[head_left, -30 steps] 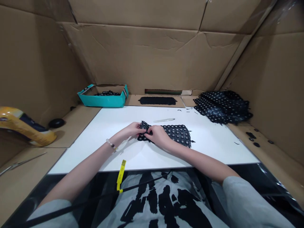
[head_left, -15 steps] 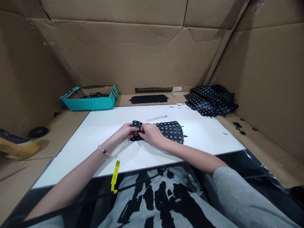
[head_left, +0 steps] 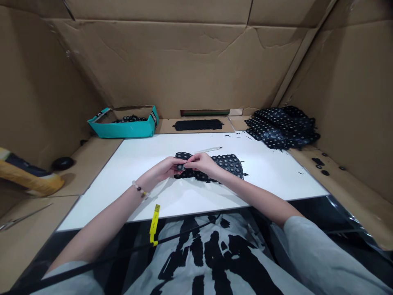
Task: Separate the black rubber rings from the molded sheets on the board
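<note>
1. The left hand's fingers are gripping a small dark piece with a greyish round spot; the fingers are covering part of its outline.
2. The right hand's fingers are pinching together at its right edge; what they are gripping is too small to tell.
3. The black sheet, rubbery-looking and studded with round discs, is lying beneath and right of the fingers on the smooth white counter; the hands are hiding its middle.
4. Just beyond the fingers, a slim pale pen-like tool is lying, its near end partly hidden.
5. Far left of them, a teal box is holding dark ringed pieces, their lower parts hidden.
6. Far right, crumpled dotted sheets are overlapping.
7. At far left, the frame is cutting off a yellow container.
</note>
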Action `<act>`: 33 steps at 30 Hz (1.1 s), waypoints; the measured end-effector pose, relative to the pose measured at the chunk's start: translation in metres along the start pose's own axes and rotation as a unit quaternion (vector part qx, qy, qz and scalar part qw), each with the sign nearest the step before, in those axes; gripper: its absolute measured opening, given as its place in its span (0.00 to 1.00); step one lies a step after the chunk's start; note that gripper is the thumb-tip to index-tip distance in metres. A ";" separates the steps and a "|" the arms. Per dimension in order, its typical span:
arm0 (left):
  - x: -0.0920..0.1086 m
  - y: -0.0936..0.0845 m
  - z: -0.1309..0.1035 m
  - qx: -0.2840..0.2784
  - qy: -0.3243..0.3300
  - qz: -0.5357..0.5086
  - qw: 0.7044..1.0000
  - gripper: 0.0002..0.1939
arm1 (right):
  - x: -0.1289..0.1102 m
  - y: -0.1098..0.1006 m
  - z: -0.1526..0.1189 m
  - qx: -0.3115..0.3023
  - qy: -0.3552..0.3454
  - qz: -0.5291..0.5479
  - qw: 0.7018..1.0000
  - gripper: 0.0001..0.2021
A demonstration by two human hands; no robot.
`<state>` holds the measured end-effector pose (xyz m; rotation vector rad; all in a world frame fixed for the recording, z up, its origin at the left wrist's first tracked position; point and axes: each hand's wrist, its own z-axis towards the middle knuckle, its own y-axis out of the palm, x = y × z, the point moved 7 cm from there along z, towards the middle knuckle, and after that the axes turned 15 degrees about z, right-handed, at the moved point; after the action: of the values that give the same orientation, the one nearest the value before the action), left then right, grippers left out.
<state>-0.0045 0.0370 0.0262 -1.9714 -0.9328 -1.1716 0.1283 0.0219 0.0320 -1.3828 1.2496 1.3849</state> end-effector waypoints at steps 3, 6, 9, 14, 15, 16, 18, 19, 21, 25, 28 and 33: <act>0.000 0.002 -0.001 0.013 0.000 -0.041 0.999 0.09 | -0.017 0.001 -0.009 0.045 -0.089 -0.094 0.991 0.05; 0.002 0.005 -0.004 0.027 0.014 -0.014 0.999 0.10 | -0.032 0.009 -0.017 0.030 -0.205 -0.224 0.952 0.03; 0.002 0.002 -0.003 0.050 0.023 0.034 0.998 0.15 | -0.029 0.027 -0.028 -0.043 -0.268 -0.302 0.914 0.04; -0.002 -0.028 0.010 0.115 0.035 0.094 0.988 0.18 | -0.012 0.081 -0.079 -0.319 -0.341 -0.329 0.821 0.05; -0.003 -0.033 0.011 0.100 0.028 0.119 0.988 0.19 | -0.013 0.081 -0.087 -0.337 -0.351 -0.320 0.813 0.06; -0.004 -0.034 0.012 0.072 0.015 0.152 0.986 0.20 | -0.017 0.072 -0.088 -0.317 -0.358 -0.309 0.822 0.07; -0.001 -0.036 0.009 0.021 0.004 0.228 0.974 0.22 | -0.029 0.021 -0.075 -0.184 -0.353 -0.291 0.870 0.08; 0.002 -0.036 0.006 0.009 0.009 0.260 0.966 0.22 | -0.035 -0.021 -0.068 -0.083 -0.338 -0.288 0.892 0.07; 0.009 -0.036 -0.002 0.000 0.028 0.302 0.953 0.23 | -0.042 -0.121 -0.063 0.095 -0.285 -0.305 0.904 0.05; 0.011 -0.038 -0.014 0.008 0.048 0.349 0.936 0.24 | -0.040 -0.320 -0.106 0.358 -0.162 -0.345 0.852 0.06; 0.011 -0.056 -0.017 0.112 0.055 0.419 0.899 0.25 | -0.032 -0.406 -0.145 0.442 -0.112 -0.372 0.809 0.09; 0.026 -0.089 -0.025 0.292 0.098 0.490 0.815 0.30 | -0.026 -0.433 -0.153 0.470 -0.090 -0.360 0.801 0.03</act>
<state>-0.0799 0.0701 0.0749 -1.4231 -0.0433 -0.3818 0.5841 -0.0403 0.0249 -0.8069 0.8956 0.2376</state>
